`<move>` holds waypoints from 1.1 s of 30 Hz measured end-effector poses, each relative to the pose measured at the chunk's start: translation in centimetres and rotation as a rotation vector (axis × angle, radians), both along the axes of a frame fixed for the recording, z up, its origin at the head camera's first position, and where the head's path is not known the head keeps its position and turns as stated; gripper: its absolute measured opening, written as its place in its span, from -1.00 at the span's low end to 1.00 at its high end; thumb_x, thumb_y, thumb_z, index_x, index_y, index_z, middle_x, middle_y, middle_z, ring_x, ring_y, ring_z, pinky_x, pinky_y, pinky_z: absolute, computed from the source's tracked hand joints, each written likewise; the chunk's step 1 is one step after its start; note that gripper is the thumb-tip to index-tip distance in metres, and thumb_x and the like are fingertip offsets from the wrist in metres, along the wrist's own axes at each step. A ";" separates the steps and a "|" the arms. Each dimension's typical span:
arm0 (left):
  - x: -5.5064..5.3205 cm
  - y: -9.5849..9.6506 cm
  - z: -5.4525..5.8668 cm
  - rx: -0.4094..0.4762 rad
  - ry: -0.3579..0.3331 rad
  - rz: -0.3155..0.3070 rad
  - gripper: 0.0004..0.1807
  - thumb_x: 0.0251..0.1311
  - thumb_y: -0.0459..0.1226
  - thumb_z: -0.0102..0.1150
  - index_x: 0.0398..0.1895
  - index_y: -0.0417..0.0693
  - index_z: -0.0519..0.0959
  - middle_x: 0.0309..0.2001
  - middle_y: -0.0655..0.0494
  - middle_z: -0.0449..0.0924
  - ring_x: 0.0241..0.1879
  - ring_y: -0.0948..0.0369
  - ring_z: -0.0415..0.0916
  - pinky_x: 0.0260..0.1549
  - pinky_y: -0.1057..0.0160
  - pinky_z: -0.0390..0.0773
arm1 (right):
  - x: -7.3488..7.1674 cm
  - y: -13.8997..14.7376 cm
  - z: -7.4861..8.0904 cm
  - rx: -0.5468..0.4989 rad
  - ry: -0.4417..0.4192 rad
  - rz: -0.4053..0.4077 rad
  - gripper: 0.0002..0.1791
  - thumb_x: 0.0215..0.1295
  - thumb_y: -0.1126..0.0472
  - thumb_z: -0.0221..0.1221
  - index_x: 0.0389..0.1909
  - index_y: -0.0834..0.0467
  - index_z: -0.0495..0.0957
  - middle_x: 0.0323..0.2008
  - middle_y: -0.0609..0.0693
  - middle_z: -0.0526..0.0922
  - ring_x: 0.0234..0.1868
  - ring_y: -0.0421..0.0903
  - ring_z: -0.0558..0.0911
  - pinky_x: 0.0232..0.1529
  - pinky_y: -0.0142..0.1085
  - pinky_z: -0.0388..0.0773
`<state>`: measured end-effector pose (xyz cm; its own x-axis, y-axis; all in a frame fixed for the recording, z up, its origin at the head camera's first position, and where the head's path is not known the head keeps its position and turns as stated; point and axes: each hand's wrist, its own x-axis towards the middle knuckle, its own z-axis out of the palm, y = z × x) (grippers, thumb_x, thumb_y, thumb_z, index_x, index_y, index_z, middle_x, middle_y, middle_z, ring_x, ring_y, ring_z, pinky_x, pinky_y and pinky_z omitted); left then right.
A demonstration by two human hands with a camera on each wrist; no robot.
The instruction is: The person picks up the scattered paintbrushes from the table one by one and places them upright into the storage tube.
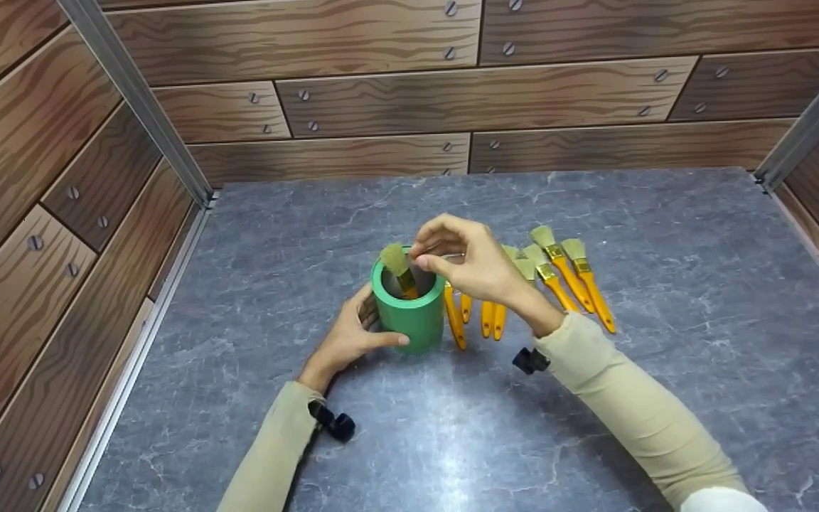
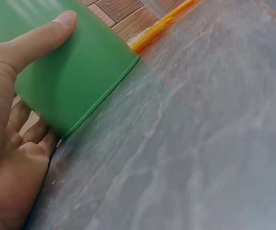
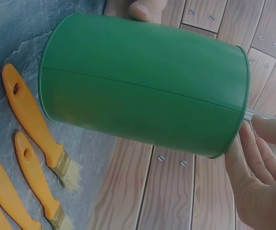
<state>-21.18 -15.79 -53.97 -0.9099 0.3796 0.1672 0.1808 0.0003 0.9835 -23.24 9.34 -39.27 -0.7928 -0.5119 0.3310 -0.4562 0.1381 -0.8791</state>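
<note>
A green can (image 1: 413, 323) stands upright on the table. My left hand (image 1: 352, 334) grips its side; in the left wrist view the thumb (image 2: 37, 40) lies along the wall and the other fingers reach round behind. Inside the can a paintbrush (image 1: 397, 264) leans to the left, bristles up, its handle hidden by the wall. Over the right side of the rim is my right hand (image 1: 470, 259), fingers loosely bent. From the right wrist view, its thumb and fingers (image 3: 252, 153) are right at the rim, with nothing seen between them.
Several paintbrushes with yellow-orange handles lie to the right of the can, among them one brush (image 1: 589, 284) at the far right and another (image 3: 30, 112) close to the can. Wood-patterned walls (image 1: 381, 99) enclose the grey marbled table (image 1: 253, 284).
</note>
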 end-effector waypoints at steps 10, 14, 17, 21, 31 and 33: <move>-0.1 -0.1 0.1 0.003 -0.007 0.001 0.11 0.02 -0.32 0.71 0.64 0.22 0.29 0.52 0.13 0.46 0.56 0.11 0.35 0.60 -0.01 0.32 | 0.0 1.8 0.7 0.019 0.016 -0.038 -0.75 0.46 0.33 0.34 0.10 0.26 0.65 0.03 0.20 0.77 0.03 0.05 0.80 0.13 -0.08 0.79; -0.1 -0.1 0.0 0.003 -0.006 0.005 0.12 0.01 -0.33 0.71 0.65 0.22 0.29 0.52 0.12 0.46 0.56 0.09 0.34 0.61 -0.02 0.31 | -0.1 2.9 0.8 0.041 0.012 -0.074 -0.72 0.48 0.32 0.33 0.14 0.27 0.65 0.03 0.16 0.77 0.05 0.04 0.79 0.16 -0.12 0.78; -0.1 0.0 0.0 -0.004 -0.008 0.013 0.12 0.01 -0.33 0.71 0.64 0.24 0.29 0.53 0.14 0.45 0.57 0.11 0.33 0.61 -0.01 0.30 | 0.0 4.0 0.6 0.046 0.003 -0.102 -0.71 0.49 0.31 0.33 0.17 0.25 0.65 0.05 0.16 0.77 0.07 0.04 0.79 0.17 -0.16 0.77; 0.0 0.0 -0.1 -0.015 -0.010 0.015 0.12 0.02 -0.31 0.71 0.65 0.26 0.28 0.54 0.15 0.44 0.58 0.11 0.31 0.62 -0.02 0.29 | 0.2 5.8 -0.3 0.044 -0.001 -0.149 -0.67 0.46 0.31 0.35 0.19 0.26 0.65 0.08 0.19 0.77 0.08 0.05 0.78 0.15 -0.23 0.77; 0.0 -0.1 0.0 -0.009 -0.020 0.013 0.14 0.02 -0.31 0.71 0.66 0.27 0.26 0.55 0.15 0.43 0.59 0.12 0.30 0.62 0.00 0.28 | -0.2 9.1 -2.3 0.036 -0.030 -0.246 -0.65 0.44 0.36 0.36 0.19 0.32 0.64 0.08 0.23 0.76 0.04 -0.10 0.77 0.15 -0.37 0.73; 0.0 -0.1 0.0 -0.009 -0.021 0.010 0.14 0.02 -0.31 0.71 0.66 0.27 0.25 0.55 0.15 0.42 0.59 0.12 0.29 0.63 0.00 0.28 | -0.3 9.7 -2.7 0.034 -0.034 -0.264 -0.65 0.43 0.38 0.36 0.19 0.31 0.64 0.07 0.24 0.76 0.02 -0.13 0.77 0.13 -0.38 0.74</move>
